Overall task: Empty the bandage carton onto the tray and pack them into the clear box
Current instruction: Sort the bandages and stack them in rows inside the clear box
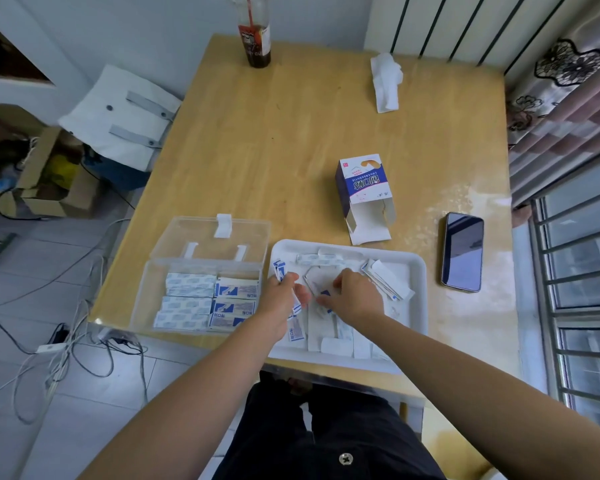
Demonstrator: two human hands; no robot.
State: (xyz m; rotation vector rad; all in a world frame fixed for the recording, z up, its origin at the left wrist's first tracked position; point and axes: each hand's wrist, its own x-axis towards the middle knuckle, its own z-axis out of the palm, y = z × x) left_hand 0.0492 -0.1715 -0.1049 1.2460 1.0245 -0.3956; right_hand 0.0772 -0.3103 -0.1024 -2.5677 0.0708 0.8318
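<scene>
A white tray (417,271) at the table's near edge holds several loose wrapped bandages (385,280). My left hand (280,299) is over the tray's left side and grips a small bunch of bandages (280,270). My right hand (355,296) rests on the pile in the tray's middle, fingers curled on a bandage (323,293). The clear box (201,292) stands open left of the tray, with rows of bandages (207,301) inside and its lid (219,237) tipped back. The bandage carton (362,188) lies open on the table behind the tray.
A dark phone (462,251) lies right of the tray. A crumpled tissue (386,82) and a drink bottle (255,39) sit at the table's far side. Cables (66,355) trail on the floor to the left. A window grille (582,306) is on the right.
</scene>
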